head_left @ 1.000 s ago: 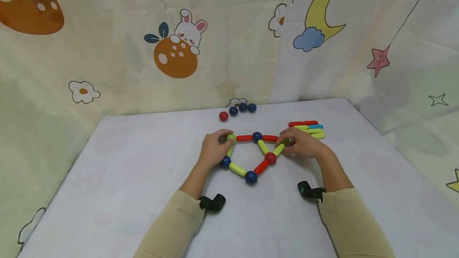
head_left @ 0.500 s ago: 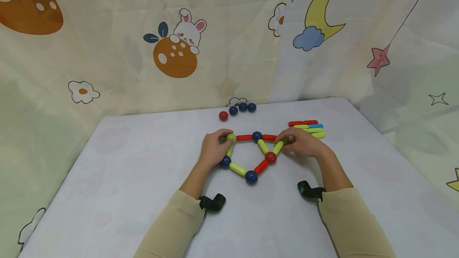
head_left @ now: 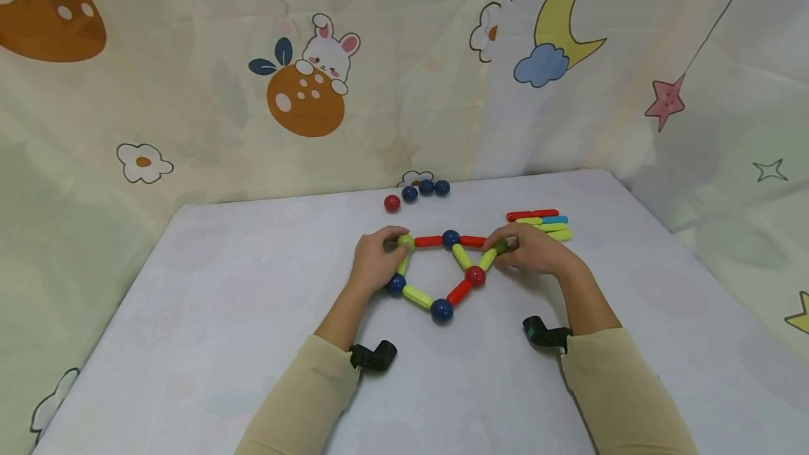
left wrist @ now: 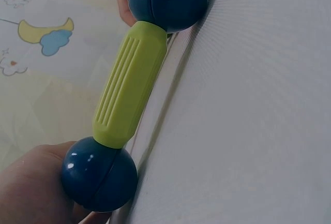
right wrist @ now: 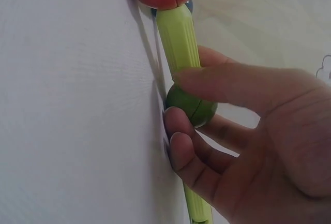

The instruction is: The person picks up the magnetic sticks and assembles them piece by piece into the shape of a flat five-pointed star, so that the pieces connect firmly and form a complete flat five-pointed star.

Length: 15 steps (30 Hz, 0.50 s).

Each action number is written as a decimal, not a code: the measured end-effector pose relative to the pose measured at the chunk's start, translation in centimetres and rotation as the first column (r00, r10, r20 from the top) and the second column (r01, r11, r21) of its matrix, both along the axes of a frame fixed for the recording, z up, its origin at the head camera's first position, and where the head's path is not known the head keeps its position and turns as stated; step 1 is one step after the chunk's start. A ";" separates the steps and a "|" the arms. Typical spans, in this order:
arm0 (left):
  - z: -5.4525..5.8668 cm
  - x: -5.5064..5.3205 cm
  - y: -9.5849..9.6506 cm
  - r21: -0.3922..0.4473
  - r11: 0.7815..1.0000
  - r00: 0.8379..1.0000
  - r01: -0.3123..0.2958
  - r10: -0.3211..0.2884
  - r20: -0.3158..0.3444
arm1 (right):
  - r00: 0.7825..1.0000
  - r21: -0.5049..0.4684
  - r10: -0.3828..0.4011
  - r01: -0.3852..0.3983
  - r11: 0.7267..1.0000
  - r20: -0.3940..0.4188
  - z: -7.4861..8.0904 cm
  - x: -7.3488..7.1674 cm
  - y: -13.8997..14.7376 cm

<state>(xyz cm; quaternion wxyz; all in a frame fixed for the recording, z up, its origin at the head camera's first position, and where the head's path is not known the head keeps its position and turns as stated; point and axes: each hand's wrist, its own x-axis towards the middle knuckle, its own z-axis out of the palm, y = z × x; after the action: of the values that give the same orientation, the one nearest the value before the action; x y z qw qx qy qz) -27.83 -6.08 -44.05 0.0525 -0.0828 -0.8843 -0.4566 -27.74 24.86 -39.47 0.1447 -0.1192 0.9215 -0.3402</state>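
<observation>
A flat figure of building rods and balls lies on the table, joined by red rods and yellow-green rods. My left hand holds its light green ball at the upper left corner. In the left wrist view, a yellow-green rod links two blue balls, the lower blue ball beside that hand. At the right corner, my right hand pinches a dark green ball, its thumb over the adjoining yellow-green rod. That rod runs to a red ball.
Behind the figure sit a loose red ball and several loose blue balls. Spare red rods, a blue rod and yellow-green rods lie beyond the right hand, partly hidden by it. A patterned cloth backdrop rises behind the table.
My right hand's fingertips have edged slightly left, over the end of the upper red rod. The left hand stays on the light green ball; the head view has shifted a little.
</observation>
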 end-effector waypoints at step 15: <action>0.1 0.0 0.0 0.071 0.995 0.997 -0.066 0.063 0.045 | 0.994 -0.143 -0.102 0.095 0.985 -0.037 -0.7 -0.5 -0.2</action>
<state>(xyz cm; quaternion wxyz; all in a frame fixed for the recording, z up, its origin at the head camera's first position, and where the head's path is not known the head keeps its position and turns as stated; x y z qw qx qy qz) -27.84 -6.04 -43.99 0.0514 -0.0427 -0.8702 -0.4882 -28.20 24.61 -40.13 0.0988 -0.0908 0.9029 -0.4084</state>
